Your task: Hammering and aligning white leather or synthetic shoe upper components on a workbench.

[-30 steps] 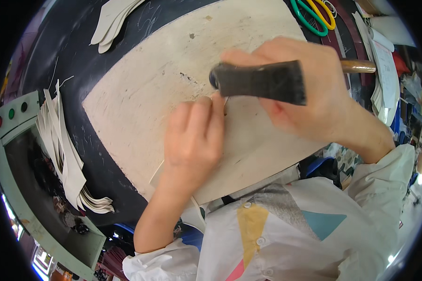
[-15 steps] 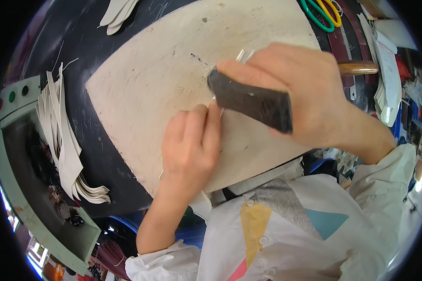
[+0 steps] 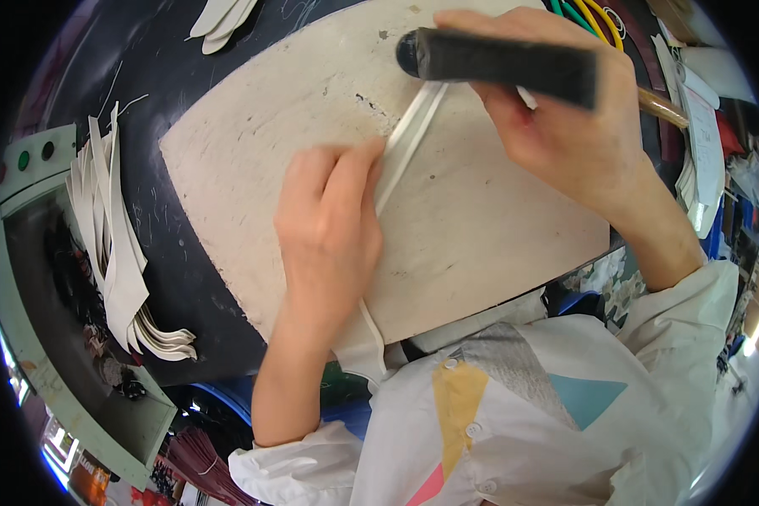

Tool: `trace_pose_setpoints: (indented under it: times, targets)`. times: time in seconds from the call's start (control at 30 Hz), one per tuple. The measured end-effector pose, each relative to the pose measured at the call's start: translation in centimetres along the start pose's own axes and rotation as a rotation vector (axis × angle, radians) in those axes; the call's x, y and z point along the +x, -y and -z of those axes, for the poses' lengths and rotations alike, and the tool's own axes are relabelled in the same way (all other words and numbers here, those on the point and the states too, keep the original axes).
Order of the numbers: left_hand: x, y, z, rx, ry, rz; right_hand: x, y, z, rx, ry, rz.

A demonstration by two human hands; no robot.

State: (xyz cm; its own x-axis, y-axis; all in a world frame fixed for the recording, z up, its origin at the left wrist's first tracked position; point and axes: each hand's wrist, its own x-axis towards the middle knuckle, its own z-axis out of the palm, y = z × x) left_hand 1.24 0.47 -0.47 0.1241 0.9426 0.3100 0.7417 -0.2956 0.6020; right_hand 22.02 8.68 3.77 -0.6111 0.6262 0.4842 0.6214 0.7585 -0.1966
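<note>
My right hand (image 3: 565,118) is wrapped round a hammer, raised above the far side of a beige board (image 3: 497,219). The hammer's dark head (image 3: 506,66) points left, and the end of its wooden handle (image 3: 662,108) sticks out on the right. With its fingers closed, my left hand (image 3: 331,202) presses on a white leather-like strip (image 3: 413,135) with a folded edge. The strip runs up the board toward the hammer; its wider tail (image 3: 364,346) hangs over the near edge. My left fingertips partly hide it.
A bundle of white cut pieces (image 3: 114,244) lies on the black table (image 3: 194,312) at left, with more white pieces (image 3: 219,24) at the far edge. Green-and-yellow-handled scissors (image 3: 594,17) sit far right. A grey-green machine frame (image 3: 25,228) borders the left side.
My right hand has lifted the hammer up and away from the strip, toward the far side. My left hand has shifted slightly left and away from me. More of the strip shows.
</note>
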Motion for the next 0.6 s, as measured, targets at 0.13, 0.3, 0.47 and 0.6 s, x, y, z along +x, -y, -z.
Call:
trace_pose_setpoints:
  times: [0.13, 0.3, 0.47, 0.6]
  targets:
    - [1.7, 0.6, -0.3, 0.026, 0.028, -0.207, -0.2, -0.6, -0.2, 0.012, 0.001, -0.020]
    - [0.4, 0.7, -0.1, 0.020, 0.042, -0.085, 0.1, 0.5, -0.3, 0.051, 0.003, -0.010]
    - [0.2, 0.9, 0.8, 0.004, 0.039, -0.077, 1.0, 0.2, -0.2, -0.068, 0.063, 0.014]
    - [-0.1, 1.3, 0.9, -0.011, 0.007, -0.124, 0.3, 2.2, -0.6, 0.118, 0.104, -0.008]
